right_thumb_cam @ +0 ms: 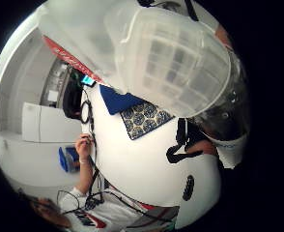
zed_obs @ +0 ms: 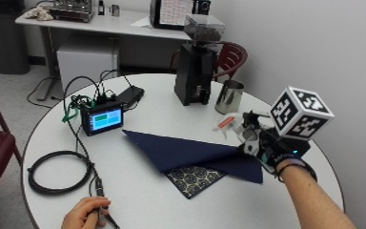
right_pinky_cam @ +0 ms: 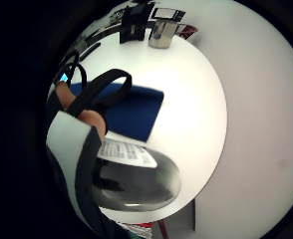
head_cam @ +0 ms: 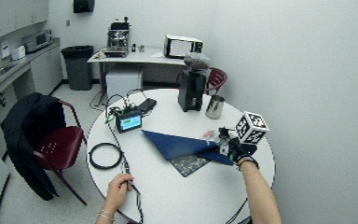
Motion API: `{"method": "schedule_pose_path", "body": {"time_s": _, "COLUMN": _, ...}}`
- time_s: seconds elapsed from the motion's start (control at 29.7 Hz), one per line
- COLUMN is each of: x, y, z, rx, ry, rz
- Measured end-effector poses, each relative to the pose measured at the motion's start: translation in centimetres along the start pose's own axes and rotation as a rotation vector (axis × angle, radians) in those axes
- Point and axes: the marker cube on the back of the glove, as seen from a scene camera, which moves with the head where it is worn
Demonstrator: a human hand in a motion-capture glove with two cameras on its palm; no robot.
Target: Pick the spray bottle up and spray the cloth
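Blue cloth (zed_obs: 189,152): one; spray bottle (zed_obs: 230,125): one, gripped by right hand (zed_obs: 273,150).

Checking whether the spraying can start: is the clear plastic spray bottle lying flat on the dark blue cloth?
No, the clear plastic spray bottle is held in the black-gloved right hand, above the edge of the dark blue cloth.

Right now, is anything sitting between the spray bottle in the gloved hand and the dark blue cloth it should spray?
Nothing visible. The gloved right hand holds the clear plastic spray bottle at the dark blue cloth's edge; the steel cup and black grinder stand behind, off the path.
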Motion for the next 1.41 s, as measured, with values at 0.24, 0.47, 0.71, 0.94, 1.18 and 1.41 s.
{"method": "schedule_pose_path", "body": {"time_s": 0.24, "x": -1.0, "y": -0.3, "z": -1.6, "rx": 0.024, "ry": 0.022, "rz": -0.004}}
{"method": "schedule_pose_path", "body": {"time_s": 0.47, "x": 0.0, "y": 1.2, "z": 1.4, "rx": -0.010, "ry": -0.103, "rz": 0.016}}
{"method": "schedule_pose_path", "body": {"time_s": 0.71, "x": -5.9, "y": 0.9, "z": -1.6, "rx": 0.090, "ry": -0.517, "rz": -0.087}}
{"method": "schedule_pose_path", "body": {"time_s": 0.94, "x": -13.2, "y": 0.4, "z": -0.7, "rx": 0.100, "ry": -0.773, "rz": -0.235}}
{"method": "schedule_pose_path", "body": {"time_s": 1.18, "x": -17.7, "y": 0.0, "z": 2.5, "rx": 0.045, "ry": -0.956, "rz": -0.290}}
{"method": "schedule_pose_path", "body": {"time_s": 1.41, "x": -18.6, "y": 0.1, "z": 6.8, "rx": -0.004, "ry": -1.027, "rz": -0.290}}
